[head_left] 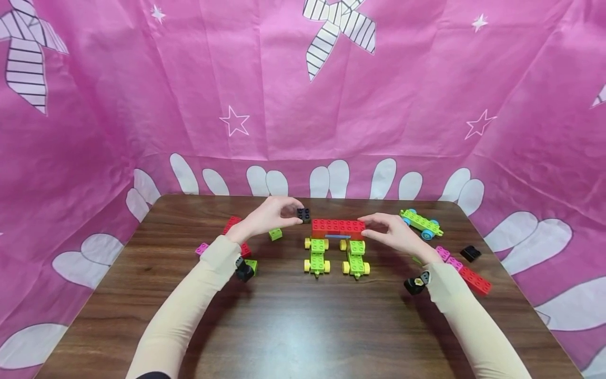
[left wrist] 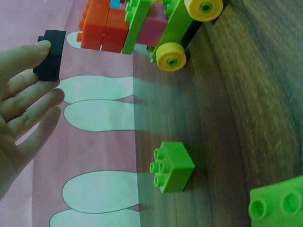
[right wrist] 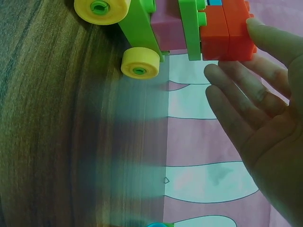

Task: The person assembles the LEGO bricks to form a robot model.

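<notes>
Head view had a wooden table (head_left: 293,326) with red bricks (head_left: 326,230) in the middle, bridging two yellow-wheeled green bases (head_left: 317,255). Step in hand looked, to me, like adding one more block up top. The right hand (head_left: 395,231) had thumb and forefinger narrowed onto the right end of the red bricks, seemingly steadying them, while the left hand (head_left: 270,213) pinched a black brick (head_left: 303,215) just beside their left end, not seated on anything yet. Next move, I reckon, called for lining it up over the studs and pressing down without the wheels rolling off.

Counts, biggest stuff first: 2 of those yellow-wheeled bases, 4 wheels showing on each, and 1 blue-wheeled green base (head_left: 420,222) back right. 1 loose red strip (head_left: 475,280) on the right, plus red patches (head_left: 232,223) either side of the left arm (head_left: 184,305), 1 piece or 2, couldn't tell. 3 pink bricks (head_left: 442,253) (1 left, 2 right), 2 loose green bricks (head_left: 275,235) on the left, 1 black piece (head_left: 471,253) far right
</notes>
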Demonstrator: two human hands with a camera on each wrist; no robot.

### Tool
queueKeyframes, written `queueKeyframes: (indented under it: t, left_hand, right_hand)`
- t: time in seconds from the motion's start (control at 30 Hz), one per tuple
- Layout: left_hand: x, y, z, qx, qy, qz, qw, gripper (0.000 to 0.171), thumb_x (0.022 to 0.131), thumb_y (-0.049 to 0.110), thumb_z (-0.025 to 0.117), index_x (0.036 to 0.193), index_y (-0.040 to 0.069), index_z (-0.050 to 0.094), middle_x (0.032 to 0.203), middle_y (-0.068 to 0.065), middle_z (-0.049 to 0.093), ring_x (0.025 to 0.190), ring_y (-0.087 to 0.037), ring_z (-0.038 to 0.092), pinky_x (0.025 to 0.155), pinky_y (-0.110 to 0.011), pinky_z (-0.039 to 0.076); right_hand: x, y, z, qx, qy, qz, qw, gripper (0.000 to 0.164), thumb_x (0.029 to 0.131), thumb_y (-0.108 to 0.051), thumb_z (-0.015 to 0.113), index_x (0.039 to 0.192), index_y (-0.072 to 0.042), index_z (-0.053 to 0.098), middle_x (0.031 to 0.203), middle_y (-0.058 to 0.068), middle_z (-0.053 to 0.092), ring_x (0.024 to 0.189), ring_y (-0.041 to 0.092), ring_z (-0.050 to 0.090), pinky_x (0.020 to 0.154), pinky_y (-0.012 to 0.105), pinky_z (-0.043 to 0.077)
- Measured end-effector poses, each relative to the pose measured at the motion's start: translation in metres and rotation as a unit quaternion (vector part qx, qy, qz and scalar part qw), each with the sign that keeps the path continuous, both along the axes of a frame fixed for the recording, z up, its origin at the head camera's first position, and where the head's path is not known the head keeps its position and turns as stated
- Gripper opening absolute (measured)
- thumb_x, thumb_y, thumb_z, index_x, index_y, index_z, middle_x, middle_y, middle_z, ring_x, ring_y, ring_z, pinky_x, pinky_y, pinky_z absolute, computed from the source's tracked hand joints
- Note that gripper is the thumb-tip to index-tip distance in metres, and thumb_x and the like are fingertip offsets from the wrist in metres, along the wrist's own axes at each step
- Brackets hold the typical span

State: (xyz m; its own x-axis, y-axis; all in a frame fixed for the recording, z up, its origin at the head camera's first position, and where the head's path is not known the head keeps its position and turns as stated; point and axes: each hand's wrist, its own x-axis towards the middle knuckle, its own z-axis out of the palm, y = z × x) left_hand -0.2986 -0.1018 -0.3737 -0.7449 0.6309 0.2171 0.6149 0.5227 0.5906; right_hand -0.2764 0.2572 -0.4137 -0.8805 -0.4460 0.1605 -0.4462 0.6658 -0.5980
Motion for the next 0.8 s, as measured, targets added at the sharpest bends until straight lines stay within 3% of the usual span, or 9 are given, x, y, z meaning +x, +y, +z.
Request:
queueKeyframes:
  t: [0.37,0.8]
  left_hand:
    - [0.002,0.008,-0.003,0.005,-0.029,0.014,0.9995,0.031,0.083,0.028,0.07,0.111,0.017,0.063,0.1,0.002,0.069,0.094,-0.011,0.064,0.085,-0.033,0.052]
    - [0.0,0.016,-0.007,0.01,-0.02,0.007,0.9997,0.03,0.083,0.027,0.071,0.11,0.016,0.063,0.1,0.003,0.069,0.095,-0.01,0.064,0.082,-0.029,0.053]
  right_hand:
    - [0.001,-0.001,0.002,-0.001,-0.009,-0.001,1.0,0.036,0.085,-0.048,0.063,0.118,-0.036,0.06,0.117,-0.012,0.065,0.109,0.007,0.06,0.088,0.033,0.052]
    - [0.0,-0.001,0.0,0.0,-0.005,-0.005,1.0,0.033,0.085,-0.047,0.063,0.116,-0.038,0.06,0.114,-0.015,0.065,0.106,0.003,0.06,0.087,0.03,0.052]
